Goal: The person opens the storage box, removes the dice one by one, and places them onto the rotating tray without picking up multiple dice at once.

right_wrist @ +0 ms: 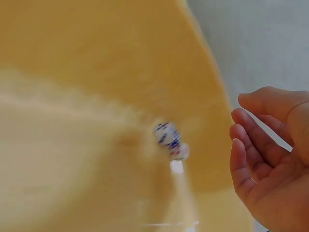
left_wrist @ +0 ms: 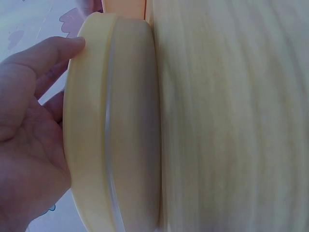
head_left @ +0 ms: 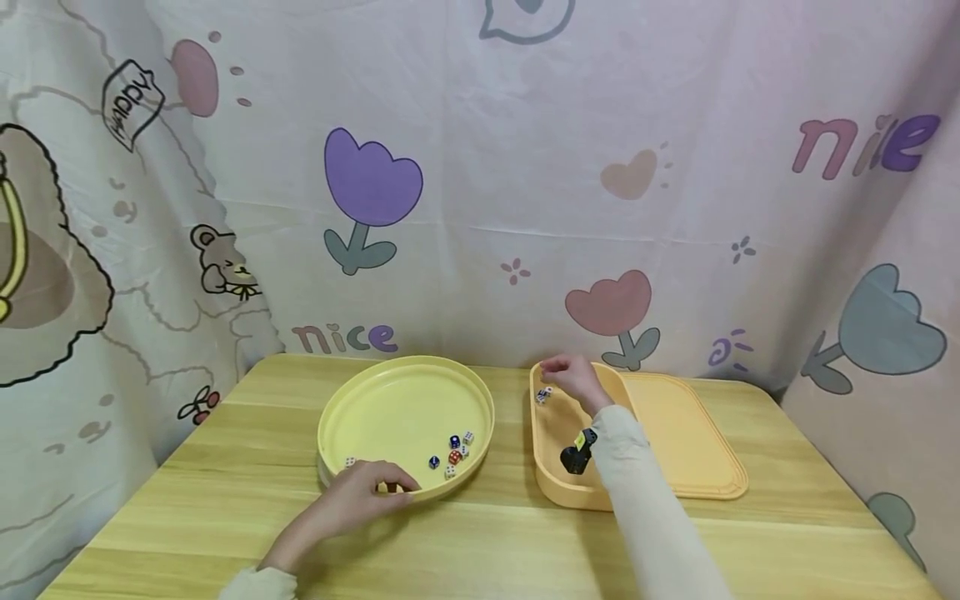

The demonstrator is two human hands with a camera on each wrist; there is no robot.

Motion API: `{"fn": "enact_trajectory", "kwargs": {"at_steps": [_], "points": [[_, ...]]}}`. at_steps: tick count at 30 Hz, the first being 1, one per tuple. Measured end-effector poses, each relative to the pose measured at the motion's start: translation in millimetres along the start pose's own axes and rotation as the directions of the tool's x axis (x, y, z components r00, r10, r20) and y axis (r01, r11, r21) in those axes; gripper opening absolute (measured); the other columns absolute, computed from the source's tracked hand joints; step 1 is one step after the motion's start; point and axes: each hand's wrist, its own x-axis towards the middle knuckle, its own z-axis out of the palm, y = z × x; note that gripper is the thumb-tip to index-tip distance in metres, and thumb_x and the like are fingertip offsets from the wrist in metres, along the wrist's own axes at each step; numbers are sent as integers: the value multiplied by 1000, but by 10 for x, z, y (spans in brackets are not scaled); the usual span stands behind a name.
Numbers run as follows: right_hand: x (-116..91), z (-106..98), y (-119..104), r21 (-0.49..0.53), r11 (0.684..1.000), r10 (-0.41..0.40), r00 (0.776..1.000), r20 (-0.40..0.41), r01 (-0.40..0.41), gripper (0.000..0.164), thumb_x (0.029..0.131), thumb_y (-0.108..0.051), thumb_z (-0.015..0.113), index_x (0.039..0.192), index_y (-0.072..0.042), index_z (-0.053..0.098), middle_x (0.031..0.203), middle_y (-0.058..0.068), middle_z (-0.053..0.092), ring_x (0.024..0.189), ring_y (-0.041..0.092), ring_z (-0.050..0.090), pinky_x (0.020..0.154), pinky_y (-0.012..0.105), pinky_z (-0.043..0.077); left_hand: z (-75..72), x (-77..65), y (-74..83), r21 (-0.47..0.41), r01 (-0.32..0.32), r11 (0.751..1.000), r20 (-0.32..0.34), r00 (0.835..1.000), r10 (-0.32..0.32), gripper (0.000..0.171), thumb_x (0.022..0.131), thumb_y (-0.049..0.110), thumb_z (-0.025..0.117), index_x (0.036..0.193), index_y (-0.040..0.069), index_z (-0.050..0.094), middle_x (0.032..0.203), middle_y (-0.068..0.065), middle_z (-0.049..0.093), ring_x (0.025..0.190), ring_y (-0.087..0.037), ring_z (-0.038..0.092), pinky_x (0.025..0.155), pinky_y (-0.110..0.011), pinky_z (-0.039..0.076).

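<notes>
My left hand (head_left: 367, 497) holds the front rim of a round yellow tray (head_left: 405, 364), its thumb outside and its fingers reaching over the edge. In the left wrist view the thumb touches the tray's side (left_wrist: 89, 125). Several dice, among them a red die (head_left: 454, 457) and a blue die (head_left: 434, 462), lie at the tray's right front. Over the far left corner of an orange box (head_left: 570, 497) is my right hand (head_left: 576, 381), its fingers loosely curled with nothing seen between them. Below it are small white-and-blue dice (right_wrist: 167, 135), blurred in the right wrist view.
A flat orange lid (head_left: 678, 442) lies to the right of the box on the wooden table (head_left: 465, 550). A black device with a yellow label (head_left: 576, 457) shows beside my right wrist. Behind the table hangs a printed curtain (head_left: 480, 167).
</notes>
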Motion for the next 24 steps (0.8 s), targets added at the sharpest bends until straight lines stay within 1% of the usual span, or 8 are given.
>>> {"fn": "enact_trajectory", "kwargs": {"at_steps": [4, 6, 9, 11, 14, 16, 20, 24], "points": [[3, 33, 107, 14, 998, 63, 998, -21, -63, 25, 83, 3, 68, 107, 10, 68, 103, 20, 68, 101, 32, 59, 87, 40, 47, -3, 3, 8, -3, -1, 1000, 6, 1000, 1, 13, 89, 26, 69, 97, 17, 75, 86, 15, 65, 76, 0, 52, 64, -24, 41], [1, 54, 115, 11, 997, 80, 996, -36, -79, 25, 82, 3, 69, 106, 10, 68, 104, 20, 68, 100, 31, 60, 85, 37, 47, -11, 3, 12, -9, -3, 1000, 10, 1000, 3, 13, 89, 26, 69, 97, 17, 75, 87, 15, 65, 77, 0, 52, 64, -24, 41], [-17, 86, 116, 2, 996, 87, 995, -51, -87, 23, 80, 4, 69, 102, 11, 68, 100, 19, 69, 90, 24, 60, 76, 30, 47, -15, 3, 9, -12, 2, 1000, 13, 1000, -2, 13, 90, 26, 69, 97, 17, 75, 87, 15, 65, 77, 0, 52, 64, -24, 41], [-32, 110, 132, 6, 997, 82, 995, -55, -82, 22, 78, 6, 69, 99, 12, 68, 94, 18, 69, 81, 19, 59, 68, 25, 45, -12, -1, 9, -12, 9, 1000, 14, 1000, -9, 13, 90, 26, 69, 97, 17, 75, 87, 15, 65, 77, 0, 52, 64, -24, 41], [-47, 138, 177, 16, 996, 87, 995, -48, -86, 20, 76, 6, 69, 95, 13, 68, 86, 16, 69, 70, 14, 56, 62, 23, 44, -3, -3, 9, -13, 18, 1000, 16, 1000, -18, 13, 90, 27, 69, 97, 17, 75, 87, 15, 64, 77, 0, 52, 64, -24, 41], [-42, 149, 220, 13, 995, 98, 994, -43, -97, 19, 76, 6, 70, 94, 12, 68, 84, 14, 69, 67, 13, 56, 60, 23, 44, -1, -1, 11, -11, 22, 1000, 15, 1000, -21, 13, 90, 27, 69, 97, 18, 75, 87, 16, 64, 77, 0, 52, 65, -25, 41], [-14, 157, 285, -31, 990, 133, 990, -55, -135, 18, 74, 2, 74, 91, 9, 70, 79, 8, 69, 64, 11, 52, 58, 22, 41, -1, 6, 17, -9, 16, 1000, 13, 1000, -15, 14, 90, 27, 69, 97, 17, 75, 87, 15, 65, 78, 0, 53, 66, -25, 41], [14, 180, 306, -78, 987, 135, 990, -49, -139, 16, 71, 1, 76, 85, 8, 71, 74, 3, 67, 65, 11, 50, 59, 22, 39, -8, 5, 25, -8, 15, 1000, 6, 1000, -15, 13, 90, 26, 69, 97, 16, 75, 87, 15, 65, 77, 0, 53, 65, -24, 41]]}}
